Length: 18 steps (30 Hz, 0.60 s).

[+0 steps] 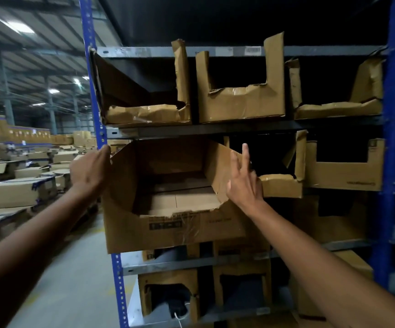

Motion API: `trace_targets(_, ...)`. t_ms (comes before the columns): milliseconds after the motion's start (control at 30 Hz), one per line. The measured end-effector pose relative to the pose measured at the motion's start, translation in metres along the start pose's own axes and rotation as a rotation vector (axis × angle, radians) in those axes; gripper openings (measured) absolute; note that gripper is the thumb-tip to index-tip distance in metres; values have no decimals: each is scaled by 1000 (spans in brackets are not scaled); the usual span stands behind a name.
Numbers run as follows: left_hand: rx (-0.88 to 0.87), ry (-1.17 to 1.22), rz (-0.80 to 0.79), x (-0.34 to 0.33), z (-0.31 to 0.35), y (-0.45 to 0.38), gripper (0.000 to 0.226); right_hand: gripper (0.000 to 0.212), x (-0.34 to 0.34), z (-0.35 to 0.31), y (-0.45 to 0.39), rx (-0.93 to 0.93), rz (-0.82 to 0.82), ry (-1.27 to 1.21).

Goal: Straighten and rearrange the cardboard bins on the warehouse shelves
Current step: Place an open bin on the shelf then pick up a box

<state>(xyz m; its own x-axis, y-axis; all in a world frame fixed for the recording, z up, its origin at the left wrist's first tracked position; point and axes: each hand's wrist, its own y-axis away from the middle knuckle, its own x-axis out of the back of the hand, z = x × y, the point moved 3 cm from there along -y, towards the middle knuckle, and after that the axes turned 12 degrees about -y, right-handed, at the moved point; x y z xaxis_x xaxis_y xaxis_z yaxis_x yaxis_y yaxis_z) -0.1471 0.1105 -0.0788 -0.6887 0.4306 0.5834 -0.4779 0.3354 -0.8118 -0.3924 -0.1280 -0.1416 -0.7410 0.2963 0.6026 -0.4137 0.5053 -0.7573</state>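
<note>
A large open-topped cardboard bin (168, 223) juts out of the middle shelf at the left, its front wall torn low. My left hand (89, 169) presses flat against the bin's left wall near the blue upright. My right hand (243, 181) rests with spread fingers on the bin's right wall. To its right sit a crushed small bin (284, 183) and a cut-front bin (345, 171). On the shelf above stand three bins: a torn one (144, 112), an intact one (241, 102) and a battered one (338, 107).
Blue steel uprights (97, 114) frame the rack, with grey shelf beams (191, 263) between. Lower shelves hold more cardboard bins (168, 294). To the left lies a concrete aisle (73, 280) and rows of stacked cartons (14, 192) across the warehouse floor.
</note>
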Motion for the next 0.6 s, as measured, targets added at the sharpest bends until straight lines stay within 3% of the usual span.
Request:
trace_targets(67,16,-61,225,-3,11,29,27,93,4,4,-14,-16,19,19)
trace_targets(100,20,-40,253,-6,18,41,37,95,4,4,-19,-11,12,30)
trace_targets(300,-210,-71,199,-53,34,57,60,89,-19,9,-24,-109,-86,49)
trace_targets(600,-254,-10,141,-94,9,-18,34,76,-39,-21,-68,-142,-108,128)
